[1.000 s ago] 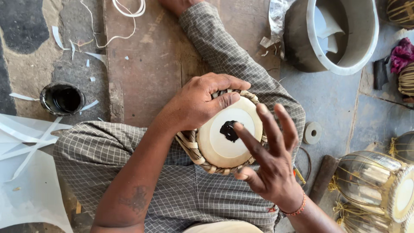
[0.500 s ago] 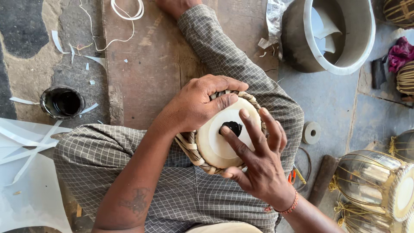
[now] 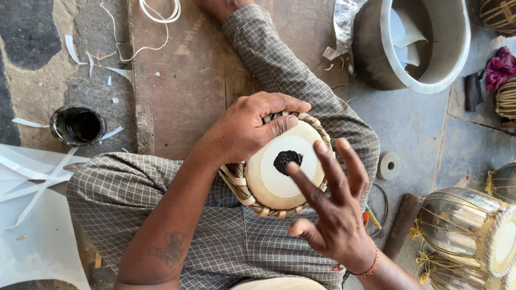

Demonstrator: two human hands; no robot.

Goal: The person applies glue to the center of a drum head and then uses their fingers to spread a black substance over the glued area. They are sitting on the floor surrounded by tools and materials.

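**A:** What is closest to us?

**B:** The right hand [image 3: 336, 217]. Its fingers are spread wide and loose. It holds nothing. One fingertip sits just at the edge of a wet black spot [image 3: 287, 159].

**A:** Where is that spot?

**B:** In the middle of the pale skin of a small drum [image 3: 279, 166]. The drum rests on the person's lap, on the checked cloth [image 3: 215, 241] over the legs. A woven ring goes round the drum's rim.

**A:** And the other hand?

**B:** The left hand [image 3: 247, 129] is curled over the top left rim of the drum. Its fingers grip the rim and the thumb lies flat on the skin.

**A:** What is off to the sides?

**B:** On the right, on the grey floor, lie a little round ring [image 3: 388, 165] and shiny metal drums [image 3: 462, 225] with strings. On the left sits a small tin of black stuff [image 3: 78, 124], with white sheets [image 3: 32, 225] and scraps near it.

**A:** And farther away?

**B:** A wooden board [image 3: 188, 70] lies past the drum, with a loop of white cord [image 3: 159, 11] at its far end. A big grey tub [image 3: 414, 43] stands at the top right, with white pieces inside.
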